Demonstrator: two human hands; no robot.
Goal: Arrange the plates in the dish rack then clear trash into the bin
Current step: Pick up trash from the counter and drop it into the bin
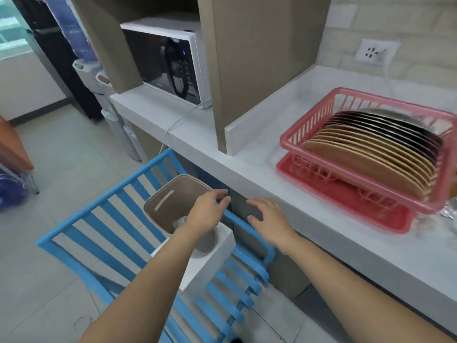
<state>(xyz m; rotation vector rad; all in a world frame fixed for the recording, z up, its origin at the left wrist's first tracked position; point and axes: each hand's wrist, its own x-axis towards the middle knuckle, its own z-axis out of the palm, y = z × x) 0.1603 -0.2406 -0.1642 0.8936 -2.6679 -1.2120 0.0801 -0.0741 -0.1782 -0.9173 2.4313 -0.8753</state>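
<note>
A pink dish rack (309,129) stands on the white counter at the right, filled with several tan plates (366,159) and dark plates (385,125) standing in a row. A beige bin (170,196) sits on a white block atop a blue slatted chair, with a bit of pale trash (180,222) inside. My left hand (207,211) hovers over the bin's right rim, fingers loosely curled, holding nothing. My right hand (269,219) is beside it in front of the counter edge, fingers spread and empty.
A blue slatted chair (103,219) stands under the counter edge (247,174). A white microwave (168,60) sits in a wooden niche, its cord hanging down. A water dispenser (103,85) is at the left. Crumpled foil (448,211) lies at the far right.
</note>
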